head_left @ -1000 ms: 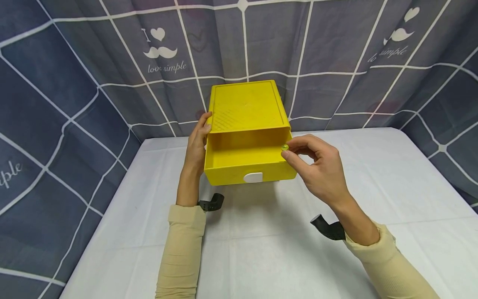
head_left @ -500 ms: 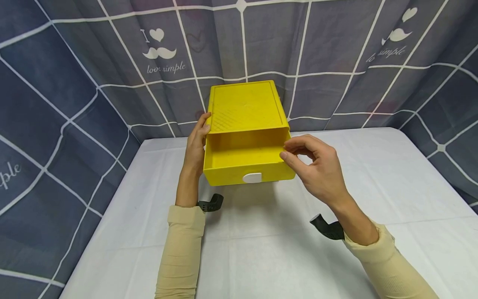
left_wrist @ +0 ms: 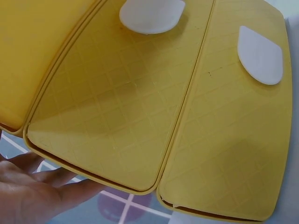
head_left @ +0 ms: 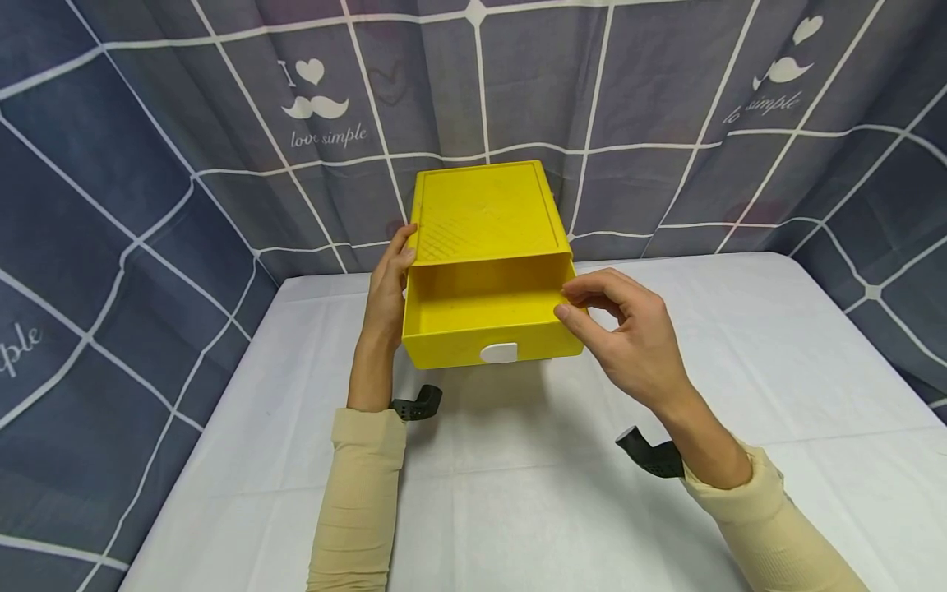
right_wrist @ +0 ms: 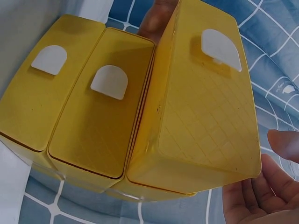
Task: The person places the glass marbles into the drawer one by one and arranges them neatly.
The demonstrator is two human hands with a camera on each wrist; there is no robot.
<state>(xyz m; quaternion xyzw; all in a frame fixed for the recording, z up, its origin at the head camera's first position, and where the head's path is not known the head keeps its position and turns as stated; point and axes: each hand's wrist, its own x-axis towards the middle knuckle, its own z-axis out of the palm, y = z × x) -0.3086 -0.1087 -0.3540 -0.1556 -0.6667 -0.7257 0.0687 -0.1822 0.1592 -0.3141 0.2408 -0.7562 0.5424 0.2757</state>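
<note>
A yellow drawer cabinet (head_left: pixel 484 214) stands at the table's back, its top drawer (head_left: pixel 451 351) pulled out, with a white tab handle (head_left: pixel 499 353). Nothing shows on the visible part of that drawer's floor. My left hand (head_left: pixel 385 300) rests against the cabinet's left side; in the left wrist view, its fingers (left_wrist: pixel 70 191) lie straight along it. My right hand (head_left: pixel 629 329) is at the drawer's right rim, thumb and forefinger slightly apart with nothing visible between them. The right wrist view shows the thumb (right_wrist: pixel 285 144) apart from the fingers beside the drawer's corner.
Two pushed-in drawers, the middle drawer (right_wrist: pixel 100 121) and the bottom drawer (right_wrist: pixel 46 102), have white tabs too. A white cloth covers the table (head_left: pixel 503 493). A dark checked curtain (head_left: pixel 651 82) hangs close behind the cabinet and along both sides.
A second ago, my right thumb and forefinger pinched a small shiny yellow-green bead over the drawer's right rim. It is out of sight now, and those fingertips are apart. My left hand keeps its place.
</note>
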